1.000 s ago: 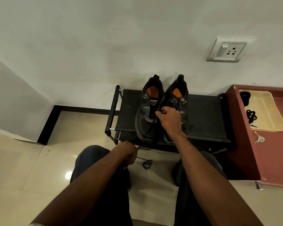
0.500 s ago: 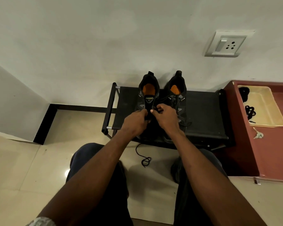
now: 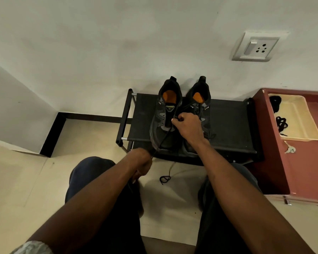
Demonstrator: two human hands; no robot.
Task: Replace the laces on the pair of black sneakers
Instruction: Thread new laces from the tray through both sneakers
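1. The right hand [image 3: 188, 125] rests on the pair of sneakers, its fingers curled and pinching a black lace [image 3: 163, 139] at the inner edge of the left sneaker [image 3: 163, 116].
2. The left hand [image 3: 142, 163] is closed around the same lace nearer the person, just in front of the rack's near edge — the lace runs taut and slanted between the two hands.
3. A loose end of lace [image 3: 165, 179] hangs down and curls on the pale floor [image 3: 26, 180] between the person's knees.
4. The right sneaker [image 3: 198, 99] stands just beside the left one, partly covered by the right hand; both have orange insoles and their heels are at the far side by the wall.
5. Both sneakers sit on a black shoe rack [image 3: 228, 121].
6. To the right of the rack stands a dark red cabinet [image 3: 305, 162] — on it a beige tray [image 3: 301, 116] holding black laces [image 3: 281, 123], with keys [image 3: 289, 149] near the tray.
7. A wall socket [image 3: 256, 46] is on the far wall, up and right.
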